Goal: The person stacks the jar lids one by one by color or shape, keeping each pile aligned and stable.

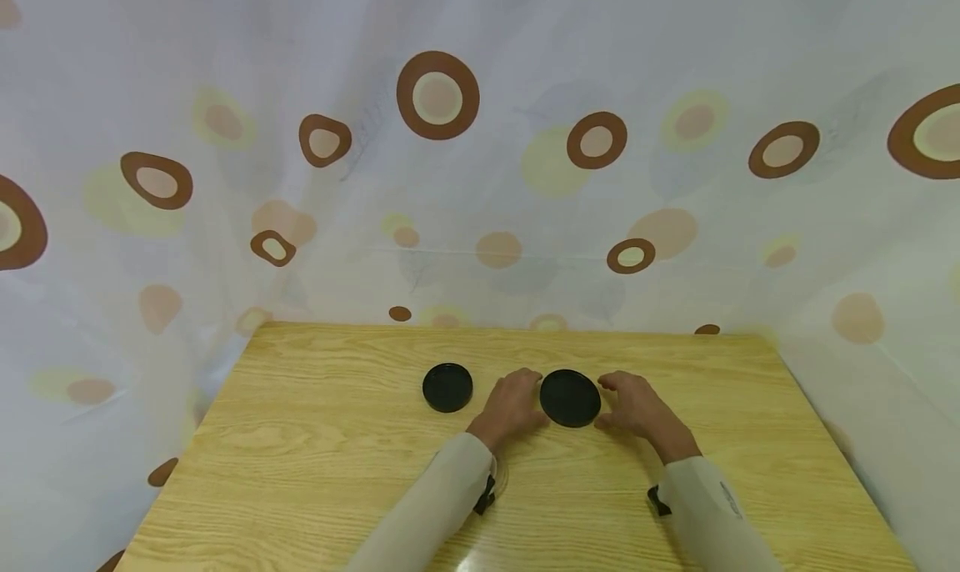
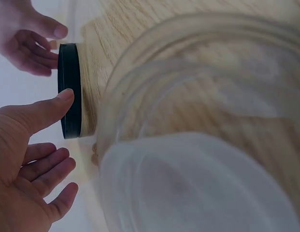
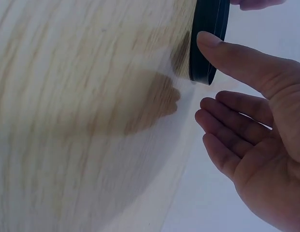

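Observation:
A round black lid (image 1: 570, 398) with a raised rim lies face-up between my two hands, close over the wooden table. Left of it, my left hand (image 1: 513, 409) has its fingers spread, with the thumb tip overlapping the lid's side (image 2: 69, 111) in the left wrist view. On the opposite side my right hand (image 1: 636, 405) curves loosely, its thumb at the lid's edge (image 3: 207, 53) in the right wrist view. Neither hand's fingers wrap round the lid. Beside my left wrist stands a clear round container (image 2: 188, 159), mostly hidden by the sleeve in the head view.
A second, similar black round lid (image 1: 447, 388) lies on the wooden table (image 1: 322, 472), left of my left hand. A patterned white sheet (image 1: 510, 180) hangs behind the table and along both sides.

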A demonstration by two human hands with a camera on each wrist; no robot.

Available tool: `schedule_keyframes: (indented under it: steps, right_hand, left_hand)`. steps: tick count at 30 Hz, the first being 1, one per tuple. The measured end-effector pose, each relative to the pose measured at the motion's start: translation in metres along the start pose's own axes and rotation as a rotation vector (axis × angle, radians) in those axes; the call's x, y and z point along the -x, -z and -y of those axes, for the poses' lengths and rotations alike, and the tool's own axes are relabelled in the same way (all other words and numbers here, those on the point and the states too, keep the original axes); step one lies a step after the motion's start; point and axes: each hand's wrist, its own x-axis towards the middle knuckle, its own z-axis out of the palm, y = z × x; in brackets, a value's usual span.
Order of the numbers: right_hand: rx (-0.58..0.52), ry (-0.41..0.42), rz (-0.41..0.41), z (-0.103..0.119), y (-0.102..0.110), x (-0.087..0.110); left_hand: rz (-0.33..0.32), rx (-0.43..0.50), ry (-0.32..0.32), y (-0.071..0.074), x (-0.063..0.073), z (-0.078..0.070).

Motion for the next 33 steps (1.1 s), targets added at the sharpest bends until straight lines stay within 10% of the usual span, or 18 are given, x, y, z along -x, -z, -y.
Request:
schedule_keyframes:
  steps: [33]
  right_hand:
    - [-0.009, 0.021, 0.017, 0.011, -0.001, -0.004]
  left_hand:
    - [-0.023, -0.025, -0.010, -0.009, -0.007, -0.004]
